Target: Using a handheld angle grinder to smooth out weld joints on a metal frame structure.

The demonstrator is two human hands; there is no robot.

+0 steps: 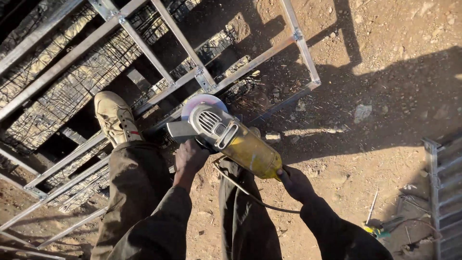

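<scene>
Grinder point(231, 137) angled, disc point(202, 103) seemingly up-left, tail down-right

One angle grinder point(231, 137), two hands, left point(190, 156) and right point(294, 183), one boot point(114, 118), one metal frame point(202, 79), one pale stone point(362, 113), perhaps one screwdriver point(371, 207).

The metal frame point(159, 67) fills the upper left with crossing bars, and a hand could only slip through the dark gaps between them. A tan shoe point(114, 117) stands on one bar, and the yellow grinder point(231, 137) sits just beside it, so that spot is crowded. The dirt ground point(385, 101) on the right is open, with only a small stone point(362, 112) and a metal grate point(445, 192) at the edge.
</scene>
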